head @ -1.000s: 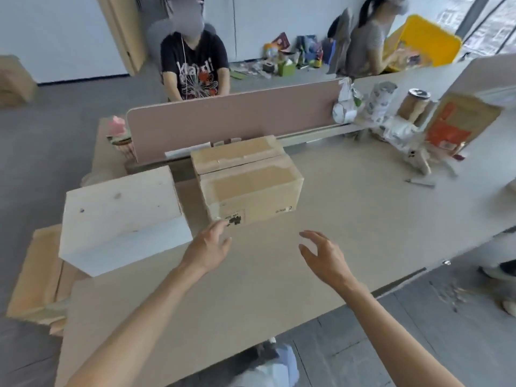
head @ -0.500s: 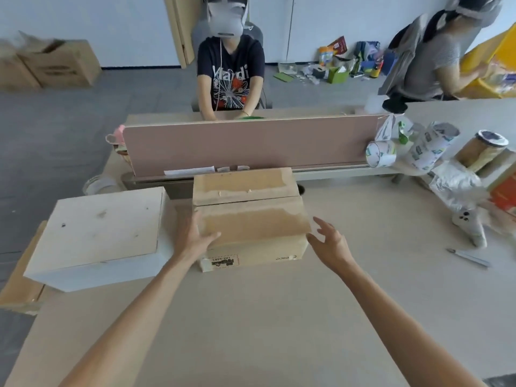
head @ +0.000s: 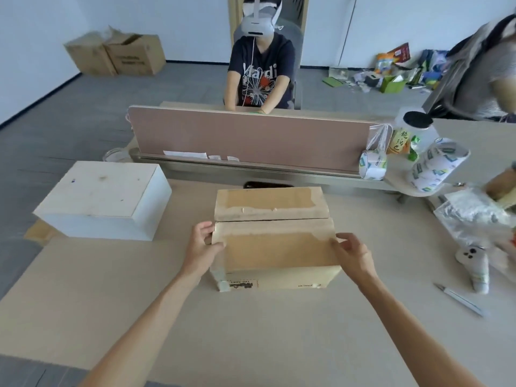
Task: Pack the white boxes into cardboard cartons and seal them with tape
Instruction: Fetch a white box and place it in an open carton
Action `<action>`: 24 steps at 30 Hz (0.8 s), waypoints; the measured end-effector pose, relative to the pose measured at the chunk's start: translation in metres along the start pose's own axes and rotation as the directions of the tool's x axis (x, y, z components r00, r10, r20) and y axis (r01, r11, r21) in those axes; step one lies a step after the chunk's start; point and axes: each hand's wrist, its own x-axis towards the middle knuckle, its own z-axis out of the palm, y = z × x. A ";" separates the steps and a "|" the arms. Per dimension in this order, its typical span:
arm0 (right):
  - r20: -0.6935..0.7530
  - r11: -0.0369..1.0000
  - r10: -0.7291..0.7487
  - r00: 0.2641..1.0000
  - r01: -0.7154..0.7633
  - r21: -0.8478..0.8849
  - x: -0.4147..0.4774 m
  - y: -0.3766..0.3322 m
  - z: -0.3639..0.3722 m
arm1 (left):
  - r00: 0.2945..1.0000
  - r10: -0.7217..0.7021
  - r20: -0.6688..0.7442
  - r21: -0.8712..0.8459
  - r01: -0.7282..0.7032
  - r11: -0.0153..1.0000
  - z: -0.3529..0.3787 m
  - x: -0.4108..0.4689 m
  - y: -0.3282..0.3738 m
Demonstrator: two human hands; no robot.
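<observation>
Left hand (head: 202, 247) and right hand (head: 352, 254) grip side edges of near flap on cardboard carton (head: 275, 248), fingers curled, likely to open it; white box (head: 104, 199) waits left.

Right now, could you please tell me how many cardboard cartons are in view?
3. One carton is on the table, held by the left hand and right hand; left floor carton and right floor carton stand by the far wall. More may be hidden.

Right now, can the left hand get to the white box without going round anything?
Probably yes. The left hand grips the left edge of the cardboard carton; the white box sits apart to its left, only bare table between. It must let go first.
</observation>
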 end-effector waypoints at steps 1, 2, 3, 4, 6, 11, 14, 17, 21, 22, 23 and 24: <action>0.015 1.000 -0.001 1.000 0.001 -0.001 0.000 0.006 -0.005 | 0.999 -0.026 -0.019 -0.041 0.025 0.999 0.004 -0.004 0.003; 0.027 1.000 -0.004 1.000 0.005 -0.005 -0.002 0.011 -0.010 | 0.998 -0.055 -0.032 -0.066 0.052 0.996 0.010 -0.008 0.004; 0.039 1.000 -0.007 0.999 0.007 -0.007 -0.004 0.014 -0.014 | 0.996 -0.082 -0.040 -0.078 0.079 0.994 0.013 -0.012 0.004; 0.050 1.000 -0.004 0.999 0.005 -0.009 -0.007 0.017 -0.019 | 0.994 -0.100 -0.044 -0.086 0.096 0.992 0.015 -0.016 0.004; 0.062 1.000 -0.006 0.998 0.008 -0.022 -0.012 0.021 -0.025 | 0.993 -0.118 -0.026 -0.104 0.115 0.988 0.017 -0.024 0.004; 0.081 0.996 0.018 0.997 -0.010 -0.090 -0.031 0.029 -0.040 | 0.986 -0.141 0.089 -0.034 0.145 0.989 0.008 -0.037 0.003; 0.162 0.978 0.057 0.985 -0.022 -0.207 -0.047 0.035 -0.044 | 0.983 -0.147 0.111 0.040 0.143 0.989 0.004 -0.049 0.000; 0.133 0.970 0.024 0.991 0.009 -0.242 -0.060 0.040 -0.043 | 0.984 -0.144 0.106 0.079 0.136 0.988 0.001 -0.059 -0.005; 0.094 0.983 0.020 0.995 -0.002 -0.184 -0.068 0.040 -0.042 | 0.978 -0.148 0.148 0.084 0.136 0.987 -0.003 -0.064 -0.007; 0.102 0.986 0.029 0.994 -0.011 -0.167 -0.071 0.041 -0.041 | 0.972 -0.136 0.190 0.101 0.118 0.988 -0.005 -0.065 -0.007; 0.109 0.988 0.036 0.993 -0.019 -0.154 -0.074 0.041 -0.040 | 0.965 -0.117 0.233 0.127 0.089 0.988 -0.007 -0.067 -0.007; 0.108 0.989 0.043 0.993 -0.027 -0.146 -0.077 0.041 -0.038 | 0.959 -0.095 0.267 0.169 0.050 0.984 -0.009 -0.068 -0.005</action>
